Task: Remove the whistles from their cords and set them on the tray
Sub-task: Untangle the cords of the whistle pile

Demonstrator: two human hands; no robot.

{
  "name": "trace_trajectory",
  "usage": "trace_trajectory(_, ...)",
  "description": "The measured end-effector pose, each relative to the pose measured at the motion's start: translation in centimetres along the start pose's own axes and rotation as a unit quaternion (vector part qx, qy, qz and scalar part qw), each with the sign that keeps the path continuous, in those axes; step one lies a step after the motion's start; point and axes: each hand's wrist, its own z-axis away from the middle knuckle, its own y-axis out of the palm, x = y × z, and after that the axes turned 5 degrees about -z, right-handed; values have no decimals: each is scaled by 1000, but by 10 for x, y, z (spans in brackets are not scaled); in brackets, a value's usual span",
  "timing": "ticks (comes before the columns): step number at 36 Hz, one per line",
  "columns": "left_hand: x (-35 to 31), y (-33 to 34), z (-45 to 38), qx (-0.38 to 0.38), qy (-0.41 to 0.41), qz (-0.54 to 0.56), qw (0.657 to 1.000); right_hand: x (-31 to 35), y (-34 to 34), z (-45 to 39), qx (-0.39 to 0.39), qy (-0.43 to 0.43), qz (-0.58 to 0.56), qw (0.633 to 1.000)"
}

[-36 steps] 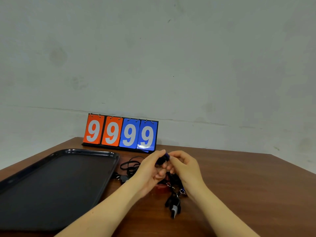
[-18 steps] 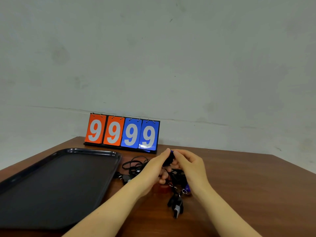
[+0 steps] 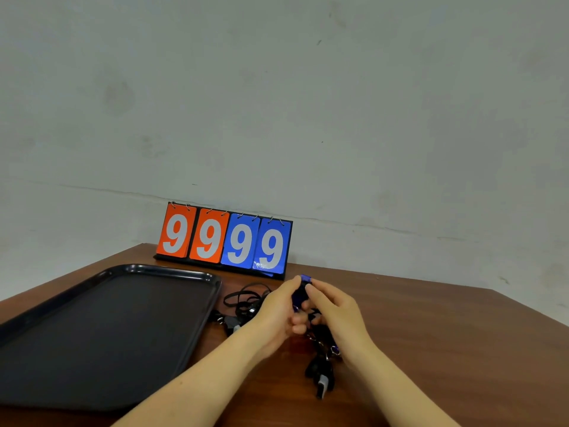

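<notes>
A blue whistle [image 3: 300, 292] is held up above the table, pinched between my left hand [image 3: 278, 315] and my right hand [image 3: 337, 315]. Both hands curl their fingers round it, thumbs near its top. Under my hands lies a tangle of black cords [image 3: 246, 298] with more whistles clipped on. One black whistle [image 3: 320, 372] with a pale mouthpiece lies nearest me, and another dark whistle [image 3: 232, 323] lies beside the tray. The black tray [image 3: 101, 331] sits to the left with nothing on it. Where the blue whistle joins its cord is hidden by my fingers.
A flip scoreboard [image 3: 224, 240] reading 9999, two orange cards and two blue, stands at the table's back edge against the grey wall. The brown wooden table [image 3: 446, 349] stretches bare to the right of my hands.
My hands stay together on the blue whistle and have shifted slightly; the whistle's blue top shows more between the thumbs now. The view has moved a little.
</notes>
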Motion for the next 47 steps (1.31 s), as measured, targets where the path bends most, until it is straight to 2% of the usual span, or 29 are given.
trace_trajectory(7,-4,2,0,11,-4,-27,1000,3,-3,-2,6,-4,86,996)
trace_trajectory(10,-2,6,9,6,33,-95,995,6,-7,2,-17,-24,88,996)
trace_trajectory(14,-2,10,25,-54,97,-218,970,16,-6,9,-74,-37,51,995)
trace_trajectory(18,-22,4,39,-118,191,-315,922,33,2,11,-89,-20,9,996)
trace_trajectory(22,-51,-21,75,-138,217,-406,877,49,19,26,-47,30,-8,998)
trace_trajectory(25,-72,-56,106,-160,214,-518,812,60,40,39,2,69,-9,998)
trace_trajectory(29,-98,-126,148,-223,168,-674,683,73,84,54,85,106,-2,991)
trace_trajectory(30,-103,-147,160,-246,155,-690,663,74,97,59,107,110,-2,988)
trace_trajectory(32,-110,-186,185,-294,123,-694,646,75,124,68,150,117,2,982)
trace_trajectory(35,-111,-230,218,-349,37,-679,645,69,164,75,190,141,-8,971)
trace_trajectory(38,-101,-261,237,-357,-12,-664,657,60,201,75,197,176,-32,964)
trace_trajectory(43,-85,-280,250,-333,18,-663,670,44,258,71,212,197,1,957)
trace_trajectory(47,-87,-285,242,-351,21,-639,685,37,291,70,218,183,51,957)
